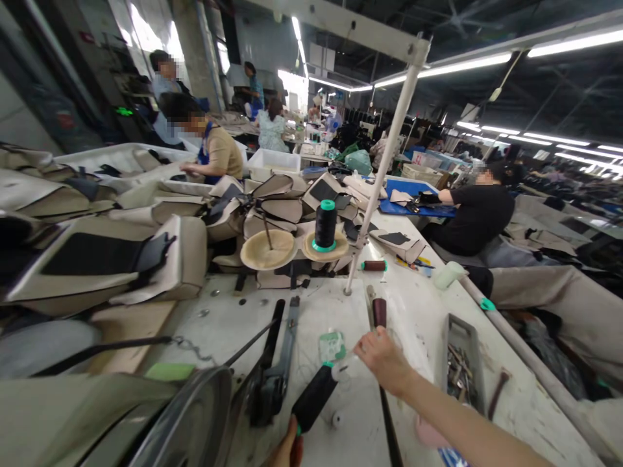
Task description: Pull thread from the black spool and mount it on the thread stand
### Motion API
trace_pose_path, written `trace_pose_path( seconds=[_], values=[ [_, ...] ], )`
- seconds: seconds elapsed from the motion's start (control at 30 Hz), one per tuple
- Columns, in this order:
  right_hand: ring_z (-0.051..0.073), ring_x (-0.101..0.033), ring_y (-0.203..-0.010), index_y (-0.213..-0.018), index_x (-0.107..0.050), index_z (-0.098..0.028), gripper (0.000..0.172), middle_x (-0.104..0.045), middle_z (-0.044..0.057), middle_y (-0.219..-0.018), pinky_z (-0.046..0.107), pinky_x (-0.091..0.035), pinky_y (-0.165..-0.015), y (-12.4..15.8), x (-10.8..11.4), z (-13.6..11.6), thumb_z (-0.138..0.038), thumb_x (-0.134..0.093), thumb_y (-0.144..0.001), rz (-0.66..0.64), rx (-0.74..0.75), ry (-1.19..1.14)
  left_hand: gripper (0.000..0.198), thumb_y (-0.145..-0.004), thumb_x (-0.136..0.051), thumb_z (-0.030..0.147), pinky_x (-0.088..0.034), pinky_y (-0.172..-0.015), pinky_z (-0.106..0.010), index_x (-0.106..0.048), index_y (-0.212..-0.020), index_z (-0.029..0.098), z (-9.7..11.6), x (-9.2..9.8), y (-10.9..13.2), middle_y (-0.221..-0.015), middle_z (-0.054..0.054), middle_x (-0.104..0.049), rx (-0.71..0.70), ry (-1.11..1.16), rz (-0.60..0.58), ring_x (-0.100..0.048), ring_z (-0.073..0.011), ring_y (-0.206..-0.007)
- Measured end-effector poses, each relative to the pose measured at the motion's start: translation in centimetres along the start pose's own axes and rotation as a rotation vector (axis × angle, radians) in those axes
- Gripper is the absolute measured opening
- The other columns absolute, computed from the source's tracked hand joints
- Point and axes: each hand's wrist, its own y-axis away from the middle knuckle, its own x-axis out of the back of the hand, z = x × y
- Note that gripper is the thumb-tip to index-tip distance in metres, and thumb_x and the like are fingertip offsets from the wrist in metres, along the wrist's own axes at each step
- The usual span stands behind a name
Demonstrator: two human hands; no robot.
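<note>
My left hand point(288, 449), partly cut off by the bottom edge, grips the lower end of a spool of black thread point(314, 399) with green ends. The spool is tilted, its upper end pointing toward my right hand. Beside that end is a small whitish round piece point(342, 369), too blurred to name. My right hand point(382, 360) has its fingers bent together close to this piece; what they pinch, if anything, cannot be made out. Just beyond the right hand a maroon thread spool point(379, 312) shows. A green-and-white square point(332, 347) lies on the white table point(357, 415).
A handwheel point(195, 415) is at lower left. Behind stand a black thread cone point(326, 226) on a round holder and a white pole point(389, 155). A grey tray point(450, 321) of metal parts lies right. Beige bag pieces point(185, 250) are piled left; co-workers sit beyond.
</note>
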Motion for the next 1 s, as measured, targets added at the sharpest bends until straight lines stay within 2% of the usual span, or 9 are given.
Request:
trace_pose_path(
  seconds=[0.17,0.3,0.43,0.57,0.67,0.83,1.0],
  values=[
    [0.021,-0.048,-0.078,-0.093,-0.052,-0.014,0.017,-0.056,0.007,-0.081,0.039,-0.030,-0.078,1.7,0.8,2.0,-0.005,-0.049,-0.079,-0.036,-0.052,0.011,0.019,-0.063,-0.074,0.012,-0.048,-0.045,-0.014,-0.057,-0.070,0.008,-1.3,0.5,0.4,-0.061,0.000,-0.058,-0.053,0.019,0.015,-0.055,-0.0069,-0.050],
    [0.021,-0.047,-0.078,-0.096,-0.052,-0.015,0.018,-0.055,0.006,-0.082,0.039,-0.029,-0.078,1.5,2.0,0.6,-0.008,-0.048,-0.080,-0.030,-0.012,0.020,0.018,-0.065,-0.073,0.012,-0.048,-0.045,-0.015,-0.057,-0.071,0.007,-1.6,0.6,0.7,-0.059,-0.001,-0.058,-0.051,0.020,0.014,-0.055,-0.0072,-0.049],
    [0.019,-0.046,-0.077,-0.094,-0.051,-0.018,0.015,-0.054,0.004,-0.080,0.038,-0.028,-0.081,0.4,1.7,-0.9,-0.009,-0.046,-0.082,-0.010,0.057,0.028,0.019,-0.065,-0.073,0.014,-0.048,-0.044,-0.016,-0.056,-0.072,0.007,-1.5,0.7,0.8,-0.059,-0.001,-0.059,-0.039,0.010,0.024,-0.055,-0.0068,-0.048],
    [0.020,-0.047,-0.076,-0.090,-0.052,-0.016,0.013,-0.055,0.005,-0.078,0.038,-0.029,-0.078,0.1,0.7,0.1,-0.008,-0.048,-0.080,-0.013,0.016,0.058,0.021,-0.064,-0.074,0.014,-0.048,-0.044,-0.015,-0.056,-0.073,0.006,-1.5,0.8,0.8,-0.058,-0.001,-0.058,-0.044,0.009,0.018,-0.055,-0.0068,-0.049],
    [0.021,-0.047,-0.075,-0.089,-0.052,-0.014,0.013,-0.054,0.006,-0.077,0.039,-0.029,-0.077,0.3,0.9,1.0,-0.007,-0.048,-0.079,-0.015,-0.010,0.082,0.021,-0.064,-0.074,0.013,-0.048,-0.045,-0.015,-0.056,-0.074,0.006,-1.7,1.0,0.5,-0.060,-0.001,-0.058,-0.044,0.025,0.005,-0.055,-0.0064,-0.050],
    [0.020,-0.046,-0.076,-0.094,-0.051,-0.016,0.015,-0.054,0.005,-0.080,0.039,-0.028,-0.079,0.6,2.1,-0.3,-0.010,-0.046,-0.082,-0.004,0.045,0.084,0.022,-0.064,-0.074,0.014,-0.048,-0.045,-0.015,-0.057,-0.075,0.006,-2.0,1.1,0.2,-0.060,-0.001,-0.059,-0.043,0.027,0.003,-0.055,-0.0069,-0.049],
    [0.020,-0.047,-0.077,-0.092,-0.052,-0.016,0.015,-0.054,0.005,-0.079,0.039,-0.028,-0.080,0.6,1.4,-0.6,-0.008,-0.047,-0.080,-0.012,0.052,0.086,0.023,-0.064,-0.075,0.016,-0.049,-0.045,-0.015,-0.055,-0.071,0.007,-1.9,1.0,0.6,-0.057,-0.001,-0.058,-0.054,0.032,-0.005,-0.056,-0.0073,-0.049]
  ],
)
